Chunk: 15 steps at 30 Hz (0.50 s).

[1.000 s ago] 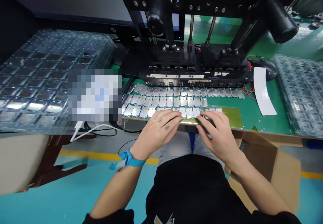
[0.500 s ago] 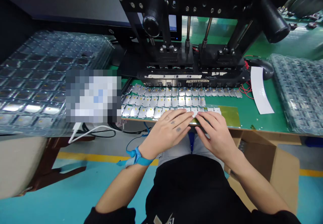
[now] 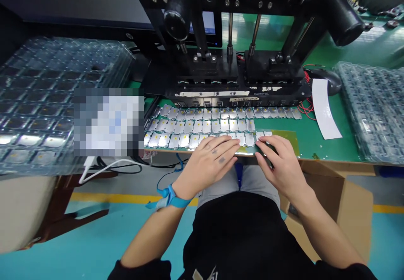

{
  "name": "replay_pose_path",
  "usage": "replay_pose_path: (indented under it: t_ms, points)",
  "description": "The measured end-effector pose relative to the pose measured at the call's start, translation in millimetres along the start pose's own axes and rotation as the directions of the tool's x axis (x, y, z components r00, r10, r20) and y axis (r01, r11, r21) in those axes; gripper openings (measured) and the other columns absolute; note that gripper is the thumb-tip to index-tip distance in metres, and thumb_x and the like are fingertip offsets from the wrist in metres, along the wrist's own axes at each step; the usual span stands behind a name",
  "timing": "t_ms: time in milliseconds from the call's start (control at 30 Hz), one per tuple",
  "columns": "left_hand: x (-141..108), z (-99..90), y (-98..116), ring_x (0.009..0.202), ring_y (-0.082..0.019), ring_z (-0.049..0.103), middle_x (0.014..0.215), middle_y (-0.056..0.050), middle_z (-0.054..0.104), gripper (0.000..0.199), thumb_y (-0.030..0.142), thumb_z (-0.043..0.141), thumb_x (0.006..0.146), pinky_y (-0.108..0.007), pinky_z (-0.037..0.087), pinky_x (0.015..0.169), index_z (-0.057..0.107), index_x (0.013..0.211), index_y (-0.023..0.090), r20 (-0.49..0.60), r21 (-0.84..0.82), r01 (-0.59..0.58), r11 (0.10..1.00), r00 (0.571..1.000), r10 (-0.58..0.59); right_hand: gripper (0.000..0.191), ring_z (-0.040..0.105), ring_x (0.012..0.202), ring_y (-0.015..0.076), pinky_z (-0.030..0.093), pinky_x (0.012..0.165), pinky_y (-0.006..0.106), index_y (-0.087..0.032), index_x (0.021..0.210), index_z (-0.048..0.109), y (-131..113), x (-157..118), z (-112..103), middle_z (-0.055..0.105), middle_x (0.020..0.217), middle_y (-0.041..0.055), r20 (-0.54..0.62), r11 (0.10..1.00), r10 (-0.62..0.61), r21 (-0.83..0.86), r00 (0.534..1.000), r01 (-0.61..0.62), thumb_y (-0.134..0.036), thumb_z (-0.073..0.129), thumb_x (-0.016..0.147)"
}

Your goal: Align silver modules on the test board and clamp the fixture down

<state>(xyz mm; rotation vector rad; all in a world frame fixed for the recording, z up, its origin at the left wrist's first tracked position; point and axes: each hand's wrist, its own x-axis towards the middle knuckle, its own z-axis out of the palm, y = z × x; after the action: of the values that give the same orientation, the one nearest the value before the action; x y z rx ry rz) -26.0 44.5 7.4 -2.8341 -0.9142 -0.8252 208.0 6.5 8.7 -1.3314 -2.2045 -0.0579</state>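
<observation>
Three rows of small silvery metal plates, many with a yellow dot, lie along the front of the green bench. My left hand [image 3: 211, 162] is laid flat over the front row [image 3: 174, 141], fingers stretched out to the right, covering several plates. A blue wrist strap [image 3: 173, 198] circles that wrist. My right hand [image 3: 281, 164] is at the right end of the same row, fingertips touching or just over small white pieces [image 3: 263, 134]; its thumb and forefinger are apart. Between the hands a bare plate [image 3: 249, 139] shows. Beneath the left fingers, the plates are hidden.
A black press fixture [image 3: 240, 97] with levers stands behind the rows. Stacked clear trays [image 3: 47, 86] are on the left, more trays [image 3: 375, 112] on the right. A white paper strip [image 3: 325, 107] and a yellow film [image 3: 285, 140] lie on the bench [image 3: 318, 147]. A cardboard box [image 3: 353, 212] sits below.
My right hand has shifted right, away from my left hand, uncovering plates between them. My left hand stays over the front row. The view has moved slightly.
</observation>
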Motion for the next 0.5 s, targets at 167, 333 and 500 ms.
replay_pose_path:
  t_ms: [167, 333, 500]
  points:
    - [-0.8, -0.7, -0.1, 0.120, -0.025, 0.061, 0.129, -0.008, 0.069, 0.033, 0.022, 0.059, 0.097, -0.042, 0.049, 0.096, 0.057, 0.129, 0.012, 0.005, -0.010, 0.004, 1.000, 1.000, -0.004, 0.029, 0.057, 0.116, 0.0277, 0.054, 0.101, 0.048, -0.012, 0.121, 0.063, -1.7, 2.7, 0.7, 0.066, 0.121, 0.0138, 0.017, 0.999, 0.002, 0.036, 1.000, -0.003, -0.017, 0.061, 0.092]
    - [-3.2, -0.4, -1.8, 0.120, -0.027, 0.062, 0.127, -0.010, 0.069, 0.036, 0.019, 0.060, 0.095, -0.043, 0.048, 0.096, 0.057, 0.131, 0.013, 0.006, -0.025, 0.004, 1.000, 1.000, -0.004, 0.031, 0.056, 0.120, 0.0257, 0.053, 0.105, 0.047, -0.012, 0.123, 0.062, -5.5, -1.3, -1.7, 0.065, 0.123, 0.0135, 0.025, 0.997, -0.003, 0.082, 1.000, 0.001, -0.017, 0.060, 0.092]
    - [-6.1, 0.0, -5.8, 0.121, -0.030, 0.062, 0.127, -0.011, 0.069, 0.042, 0.018, 0.059, 0.095, -0.044, 0.049, 0.094, 0.055, 0.137, 0.017, -0.005, -0.063, -0.011, 0.998, 1.000, 0.011, 0.034, 0.062, 0.114, 0.0220, 0.055, 0.098, 0.045, -0.021, 0.124, 0.063, 29.1, -6.0, -36.3, 0.068, 0.120, 0.0099, -0.123, 0.999, 0.049, 0.010, 0.991, -0.048, -0.012, 0.056, 0.092]
